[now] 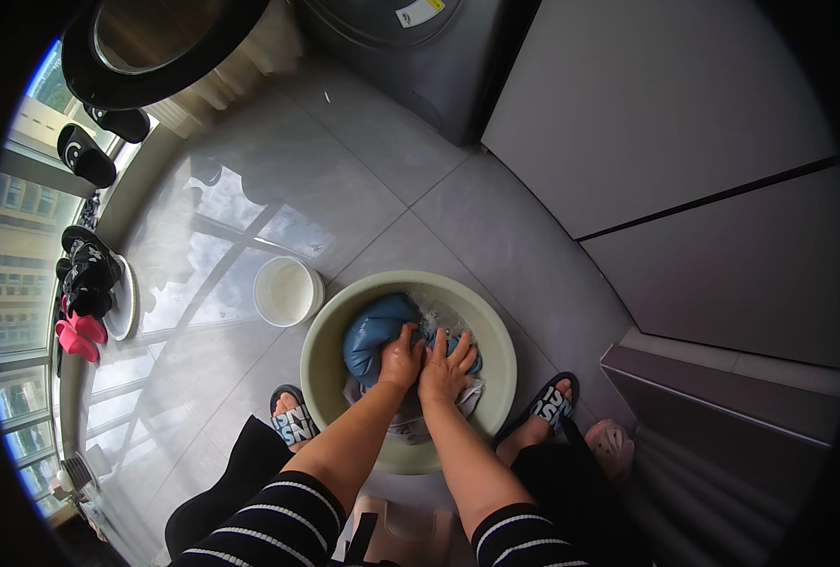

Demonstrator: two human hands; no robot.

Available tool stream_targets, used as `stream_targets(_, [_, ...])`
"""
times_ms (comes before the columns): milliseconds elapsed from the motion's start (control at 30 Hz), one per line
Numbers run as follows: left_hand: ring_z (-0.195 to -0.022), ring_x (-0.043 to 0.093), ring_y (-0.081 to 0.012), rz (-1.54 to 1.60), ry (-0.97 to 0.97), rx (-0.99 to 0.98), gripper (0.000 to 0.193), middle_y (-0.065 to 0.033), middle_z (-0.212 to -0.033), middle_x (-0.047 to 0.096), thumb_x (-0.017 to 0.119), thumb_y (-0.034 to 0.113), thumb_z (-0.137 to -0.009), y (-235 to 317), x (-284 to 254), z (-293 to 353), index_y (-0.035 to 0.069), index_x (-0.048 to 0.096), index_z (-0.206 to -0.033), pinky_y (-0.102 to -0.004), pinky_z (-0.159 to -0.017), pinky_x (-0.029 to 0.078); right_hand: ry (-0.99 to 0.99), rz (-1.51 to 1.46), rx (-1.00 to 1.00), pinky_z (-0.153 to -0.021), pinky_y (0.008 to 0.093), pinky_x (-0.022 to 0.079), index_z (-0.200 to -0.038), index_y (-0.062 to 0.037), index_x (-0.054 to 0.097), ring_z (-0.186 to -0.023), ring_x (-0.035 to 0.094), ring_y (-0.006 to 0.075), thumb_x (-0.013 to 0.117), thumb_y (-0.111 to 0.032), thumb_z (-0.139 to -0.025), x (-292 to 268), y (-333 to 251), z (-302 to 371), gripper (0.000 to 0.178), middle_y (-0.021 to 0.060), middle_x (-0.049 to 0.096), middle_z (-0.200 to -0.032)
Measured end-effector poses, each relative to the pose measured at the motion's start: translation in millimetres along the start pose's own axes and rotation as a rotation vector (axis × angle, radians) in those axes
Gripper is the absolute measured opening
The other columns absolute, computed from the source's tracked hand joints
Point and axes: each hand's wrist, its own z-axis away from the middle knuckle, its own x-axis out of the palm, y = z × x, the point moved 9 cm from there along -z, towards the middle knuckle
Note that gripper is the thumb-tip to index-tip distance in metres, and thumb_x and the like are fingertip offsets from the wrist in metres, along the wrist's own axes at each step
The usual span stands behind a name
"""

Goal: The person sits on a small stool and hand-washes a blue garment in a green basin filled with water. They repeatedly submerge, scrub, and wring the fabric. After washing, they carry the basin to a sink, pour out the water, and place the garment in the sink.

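A pale green basin (503,359) stands on the floor between my feet, with water and wet laundry in it. On the basin's left side a blue cloth (368,342) bulges up, puffed and wet. My left hand (401,359) is closed on the edge of this cloth, its fingertips partly hidden. Beside it, almost touching, my right hand (446,367) presses down with fingers spread over more blue fabric. Under my wrists lies a greyish-white cloth (408,421), partly covered by my forearms. Some foam floats near the basin's far side.
A small white bucket (288,292) is left of the basin. Pink slippers (80,333) and black shoes line the window ledge at left. A dark grey appliance (391,57) and grey cabinet (666,113) stand beyond. A pinkish stool (401,534) sits beneath me.
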Motion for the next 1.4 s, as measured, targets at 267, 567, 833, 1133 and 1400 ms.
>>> stream_targets(267, [-0.108,0.05,-0.0249,0.383,-0.282,-0.577,0.047,-0.013,-0.11,0.058,0.059,0.033,-0.085,-18.1,12.6,-24.4,0.003,0.051,-0.119,-0.0324,-0.092,0.037,0.217,-0.301,-0.33,-0.071,0.0401,0.048,-0.09,-0.0092,0.063,-0.086,0.058,0.0316,0.064,-0.01,-0.066,-43.7,-21.6,-42.4,0.024,0.0127,0.061,-0.092])
stream_targets(567, [-0.096,0.055,-0.022,1.069,-0.169,-0.732,0.045,-0.0093,-0.107,0.056,0.067,0.024,-0.08,-10.0,-37.1,33.0,0.006,0.052,-0.119,-0.0313,-0.079,0.046,0.2,-0.839,-0.529,-0.065,0.0408,0.047,-0.074,-0.0074,0.057,-0.073,0.054,0.0317,0.071,-0.025,-0.067,-111.1,-68.1,79.8,0.023,0.013,0.053,-0.076])
stream_targets(833, [-0.072,0.055,-0.0171,1.023,-0.157,-0.724,0.046,-0.0072,-0.077,0.058,0.045,0.056,-0.088,29.2,-68.0,72.2,0.012,0.057,-0.095,-0.0291,-0.071,0.046,0.35,-0.875,-0.602,-0.074,0.0405,0.043,-0.057,-0.0073,0.05,-0.079,0.054,0.0292,0.065,-0.013,-0.063,-149.2,-74.2,135.9,0.017,0.0072,0.056,-0.082])
stream_targets(1133, [-0.055,0.049,-0.0162,1.232,0.015,-0.74,0.039,-0.003,-0.06,0.048,0.054,0.048,-0.087,24.4,-55.2,70.8,0.012,0.047,-0.072,-0.0312,-0.053,0.043,0.451,-0.91,-0.445,-0.069,0.0395,0.044,-0.057,-0.0037,0.048,-0.075,0.054,0.0296,0.063,-0.008,-0.065,-127.4,-53.0,98.7,0.017,0.011,0.055,-0.077])
stream_targets(1400, [-0.072,0.057,-0.0203,1.303,0.09,-0.883,0.02,-0.006,-0.082,0.06,0.062,0.026,-0.082,63.5,-65.4,68.2,0.008,0.057,-0.088,-0.0318,-0.067,0.047,0.565,-0.743,-0.614,-0.06,0.0413,0.043,-0.057,-0.0056,0.044,-0.069,0.051,0.0313,0.062,-0.005,-0.068,-123.3,-48.0,35.6,0.021,0.0115,0.049,-0.072])
